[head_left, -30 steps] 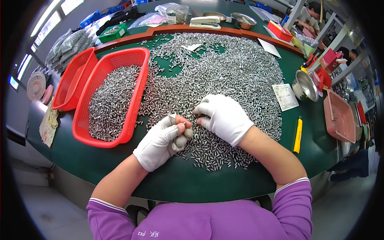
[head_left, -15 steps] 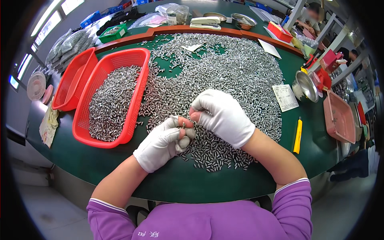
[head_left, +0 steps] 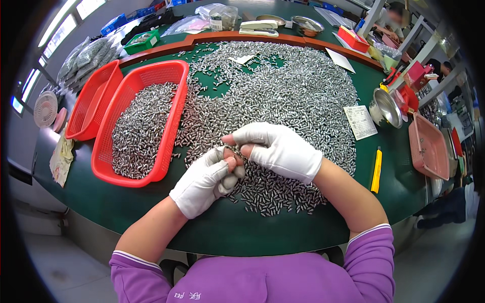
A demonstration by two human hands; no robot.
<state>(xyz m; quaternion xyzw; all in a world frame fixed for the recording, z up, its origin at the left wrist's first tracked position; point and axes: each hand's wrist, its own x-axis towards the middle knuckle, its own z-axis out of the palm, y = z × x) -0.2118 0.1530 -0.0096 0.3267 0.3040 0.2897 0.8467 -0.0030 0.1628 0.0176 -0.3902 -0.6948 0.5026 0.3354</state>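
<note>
A wide heap of small, shiny metal parts [head_left: 308, 91], pointed like bullets, covers much of the green table [head_left: 222, 230]. Both my hands wear white gloves with bare thumb and index tips, and they meet over the heap's near left side. My left hand [head_left: 204, 179] is closed, its thumb and index finger pinched on a small metal part that the fingers almost hide. Just above it, my right hand [head_left: 278, 151] reaches in from the right. Its index finger is stretched over the left fingertips, its thumb apart from it; the remaining fingers are hidden.
A red basket [head_left: 164, 169] full of the same parts stands left, beside another red basket [head_left: 81, 135]. To the right are a yellow cutter knife [head_left: 376, 171], a printed slip [head_left: 360, 122], a steel bowl [head_left: 386, 107] and a pink basket [head_left: 429, 146]. A wooden rail [head_left: 166, 49] borders the heap's far side.
My right hand has moved slightly down, and its index finger now stretches left over the left fingertips. The left hand has barely moved; the metal part between its fingers is now mostly covered.
</note>
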